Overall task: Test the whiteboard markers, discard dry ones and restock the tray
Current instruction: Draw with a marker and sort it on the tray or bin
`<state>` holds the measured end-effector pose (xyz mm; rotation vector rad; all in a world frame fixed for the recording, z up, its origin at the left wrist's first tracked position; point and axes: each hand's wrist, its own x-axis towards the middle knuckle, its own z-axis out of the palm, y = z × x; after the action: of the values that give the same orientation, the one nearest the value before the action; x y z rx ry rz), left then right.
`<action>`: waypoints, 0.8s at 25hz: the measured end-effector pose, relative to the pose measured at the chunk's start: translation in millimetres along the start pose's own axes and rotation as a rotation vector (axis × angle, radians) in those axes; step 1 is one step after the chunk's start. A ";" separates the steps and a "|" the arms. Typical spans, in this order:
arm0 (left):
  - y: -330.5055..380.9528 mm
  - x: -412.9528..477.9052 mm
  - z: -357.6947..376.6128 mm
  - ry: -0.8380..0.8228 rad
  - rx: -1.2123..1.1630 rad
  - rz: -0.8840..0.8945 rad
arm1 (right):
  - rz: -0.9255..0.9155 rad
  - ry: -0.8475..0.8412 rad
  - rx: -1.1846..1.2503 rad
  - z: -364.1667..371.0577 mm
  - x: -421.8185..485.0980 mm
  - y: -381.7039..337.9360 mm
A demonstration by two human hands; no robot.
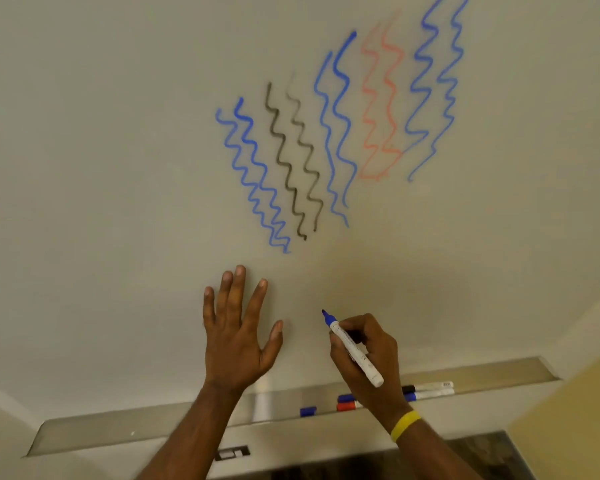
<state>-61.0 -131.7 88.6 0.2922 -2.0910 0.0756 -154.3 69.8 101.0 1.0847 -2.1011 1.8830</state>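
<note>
My right hand (369, 355) grips an uncapped blue whiteboard marker (355, 353) with a white barrel, its tip pointing up and left just off the whiteboard (118, 168). My left hand (238, 336) lies flat on the board with fingers spread, holding nothing. Above the hands the board carries several wavy test lines (326, 133) in blue, black and faint red. The metal tray (153, 424) runs below the board. A loose blue cap (308, 411) lies in it, along with a red-capped marker (349, 406), a blue-capped one (346, 397) and two more markers (430, 389) behind my right wrist.
A yellow band (405, 425) circles my right wrist. A yellowish wall (568, 410) stands at the lower right beyond the tray's end. A dark floor strip (482, 452) shows under the tray.
</note>
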 end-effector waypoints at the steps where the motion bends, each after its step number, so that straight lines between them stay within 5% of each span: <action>1: 6.0 -15.9 4.6 -0.063 -0.017 0.003 | 0.050 -0.018 0.016 -2.2 -4.8 6.2; 16: 45.9 -171.7 62.4 -1.172 -0.099 -0.107 | 0.711 0.025 0.306 -44.6 -66.0 93.4; 20: 58.9 -177.5 77.7 -1.266 -0.156 -0.146 | 0.821 0.043 0.304 -53.2 -79.6 106.8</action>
<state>-53.8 -56.7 -99.4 0.4631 -3.2827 -0.4796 -176.0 148.4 -17.0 0.1642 -2.5154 2.5829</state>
